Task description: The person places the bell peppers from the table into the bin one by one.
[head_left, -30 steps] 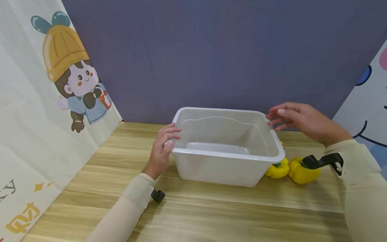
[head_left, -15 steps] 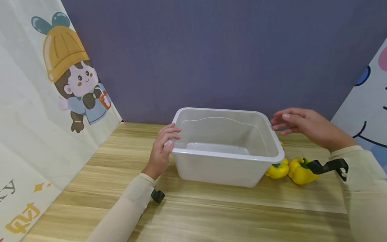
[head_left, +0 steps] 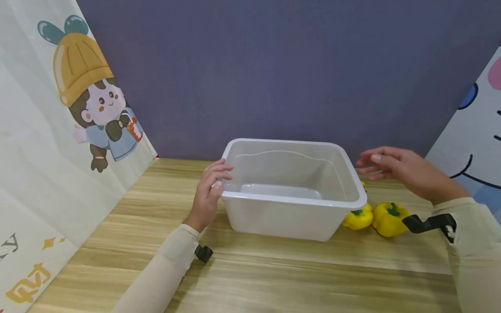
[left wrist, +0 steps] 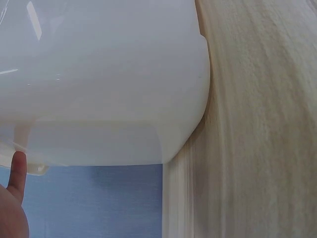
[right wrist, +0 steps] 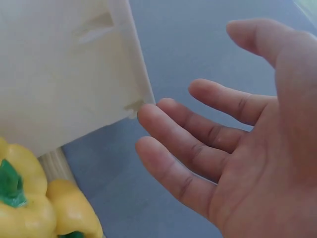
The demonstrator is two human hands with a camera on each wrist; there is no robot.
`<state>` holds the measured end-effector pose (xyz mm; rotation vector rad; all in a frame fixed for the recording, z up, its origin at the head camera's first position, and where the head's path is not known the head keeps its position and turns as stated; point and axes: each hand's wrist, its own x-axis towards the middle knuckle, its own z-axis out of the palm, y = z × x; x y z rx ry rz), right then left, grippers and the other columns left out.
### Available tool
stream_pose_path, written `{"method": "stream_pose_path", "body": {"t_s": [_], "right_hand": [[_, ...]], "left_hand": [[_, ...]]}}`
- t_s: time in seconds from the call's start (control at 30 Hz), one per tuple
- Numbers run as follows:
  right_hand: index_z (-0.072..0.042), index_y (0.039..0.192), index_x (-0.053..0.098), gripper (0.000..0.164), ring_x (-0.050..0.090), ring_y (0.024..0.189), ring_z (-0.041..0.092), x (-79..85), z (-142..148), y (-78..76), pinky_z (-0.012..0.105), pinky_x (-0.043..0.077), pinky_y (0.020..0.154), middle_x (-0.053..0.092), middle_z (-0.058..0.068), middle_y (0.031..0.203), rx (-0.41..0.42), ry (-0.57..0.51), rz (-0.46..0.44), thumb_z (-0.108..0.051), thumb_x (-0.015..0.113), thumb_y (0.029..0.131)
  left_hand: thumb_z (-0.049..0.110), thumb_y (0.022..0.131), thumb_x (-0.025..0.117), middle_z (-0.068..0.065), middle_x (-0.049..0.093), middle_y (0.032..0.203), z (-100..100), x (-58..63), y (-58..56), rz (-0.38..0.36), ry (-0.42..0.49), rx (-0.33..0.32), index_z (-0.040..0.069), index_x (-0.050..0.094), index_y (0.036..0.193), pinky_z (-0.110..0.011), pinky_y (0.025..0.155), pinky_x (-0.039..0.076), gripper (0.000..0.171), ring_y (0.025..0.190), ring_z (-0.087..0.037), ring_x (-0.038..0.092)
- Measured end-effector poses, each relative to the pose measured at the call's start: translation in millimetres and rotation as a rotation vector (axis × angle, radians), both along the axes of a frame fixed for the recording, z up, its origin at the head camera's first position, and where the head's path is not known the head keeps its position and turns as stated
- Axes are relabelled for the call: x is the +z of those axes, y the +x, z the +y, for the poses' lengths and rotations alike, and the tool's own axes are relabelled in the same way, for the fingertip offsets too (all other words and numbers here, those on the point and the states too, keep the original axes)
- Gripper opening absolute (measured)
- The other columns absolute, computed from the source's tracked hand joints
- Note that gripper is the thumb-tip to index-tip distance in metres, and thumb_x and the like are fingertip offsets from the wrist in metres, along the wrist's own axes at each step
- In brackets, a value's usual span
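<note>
While curled over the left rim of the white bin (head_left: 279, 219) with the left grip (head_left: 206, 193), holds that end with fingers bent over the edge and thumb by the front corner. Has the right grip (head_left: 405, 170) raised and loosely spread, holding nothing, just beside the right rim and apparently not touching it. Places the bin between both, with its long axis running left to right from one to the other; makes the left the nearer, by contact, and leaves only a narrow gap at the right. Below the right grip, just beside the bin's right wall, has a yellow pepper (head_left: 359, 220) partly covered by the rim, a second pepper (head_left: 387, 224) farther right, and behind them a yellow sliver (head_left: 364, 185) too hidden to identify. Stands mouth up on a wood-grained surface (head_left: 274, 278), backed by a blue-grey panel (head_left: 274, 78) and flanked at left by a pale sheet (head_left: 23, 143) printed with a cartoon figure (head_left: 105, 104).
</note>
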<state>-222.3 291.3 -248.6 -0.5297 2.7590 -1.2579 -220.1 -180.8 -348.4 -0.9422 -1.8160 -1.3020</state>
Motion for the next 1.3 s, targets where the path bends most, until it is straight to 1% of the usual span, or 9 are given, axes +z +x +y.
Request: {"method": "stream_pose_path", "body": {"t_s": [0.4,0.63,0.77,0.83,0.93,1.0,1.17,1.23,1.3], "right_hand": [[-0.009,0.139,0.052,0.044,0.068,0.106,0.011,-16.6,14,1.5,0.029,0.059,0.081,0.060,0.013,0.133,-0.001,-0.003,0.020,-0.037,0.038,0.108],[-0.007,0.142,0.048,0.049,0.067,0.108,0.012,-26.9,19,5.9,0.028,0.058,0.082,0.057,0.014,0.139,-0.020,-0.002,0.001,-0.039,0.037,0.108],[-0.004,0.143,0.047,0.050,0.067,0.107,0.010,-31.9,22,8.1,0.028,0.058,0.081,0.059,0.016,0.136,-0.028,-0.024,-0.014,-0.038,0.036,0.108],[-0.003,0.143,0.047,0.051,0.067,0.107,0.011,-33.9,25,8.7,0.028,0.059,0.081,0.060,0.015,0.134,-0.031,-0.040,-0.032,-0.039,0.036,0.108],[-0.002,0.144,0.046,0.052,0.067,0.108,0.012,-37.1,29,9.4,0.029,0.059,0.082,0.063,0.009,0.131,-0.026,-0.046,-0.047,-0.039,0.036,0.108],[0.000,0.144,0.044,0.053,0.067,0.108,0.013,-39.2,32,9.7,0.030,0.059,0.082,0.063,0.007,0.131,-0.015,-0.038,-0.044,-0.038,0.035,0.108],[0.001,0.147,0.042,0.054,0.066,0.107,0.006,-45.5,38,9.7,0.029,0.059,0.081,0.058,0.016,0.137,-0.004,-0.007,-0.031,-0.037,0.035,0.109],[0.001,0.148,0.041,0.054,0.065,0.107,0.004,-48.0,40,10.3,0.028,0.059,0.081,0.058,0.015,0.138,-0.003,0.000,-0.027,-0.036,0.035,0.109],[0.000,0.148,0.042,0.054,0.065,0.107,0.005,-50.1,43,11.8,0.028,0.059,0.080,0.059,0.011,0.137,-0.008,-0.001,-0.026,-0.036,0.034,0.109]], "left_hand": [[0.014,0.094,0.040,-0.019,0.061,0.125,0,0.9,-0.5,-0.005,0.006,-0.004,-0.001,0.063,0.100,-0.050,0.117,0.024,0.028,0.136,-0.039,0.041],[0.015,0.094,0.040,-0.019,0.062,0.124,0,0.3,-0.4,-0.001,0.011,0.001,-0.002,0.062,0.099,-0.050,0.117,0.025,0.029,0.135,-0.039,0.041],[0.016,0.094,0.040,-0.020,0.062,0.124,0,0.3,-0.7,0.006,0.012,-0.005,-0.003,0.062,0.099,-0.051,0.117,0.025,0.029,0.135,-0.039,0.041],[0.016,0.094,0.040,-0.020,0.062,0.124,0,0.1,-1.0,0.010,0.012,-0.007,-0.002,0.062,0.099,-0.051,0.117,0.025,0.029,0.135,-0.039,0.041],[0.017,0.094,0.040,-0.019,0.062,0.124,1,-0.6,-1.5,0.012,0.013,-0.008,-0.002,0.062,0.099,-0.051,0.117,0.025,0.029,0.135,-0.039,0.041],[0.016,0.094,0.040,-0.019,0.062,0.124,1,-0.9,-1.8,0.013,0.012,-0.008,-0.002,0.062,0.099,-0.051,0.117,0.025,0.029,0.135,-0.039,0.041],[0.016,0.094,0.040,-0.020,0.062,0.124,1,-0.9,-1.4,0.013,0.017,-0.007,-0.001,0.062,0.099,-0.052,0.117,0.025,0.029,0.134,-0.040,0.041],[0.017,0.094,0.040,-0.020,0.062,0.123,2,-0.6,-0.7,0.013,0.020,-0.005,0.000,0.062,0.099,-0.052,0.117,0.025,0.029,0.134,-0.040,0.042],[0.018,0.095,0.041,-0.020,0.062,0.124,2,-0.3,-0.6,0.013,0.019,-0.006,0.000,0.062,0.099,-0.052,0.117,0.025,0.029,0.134,-0.040,0.042]]}}
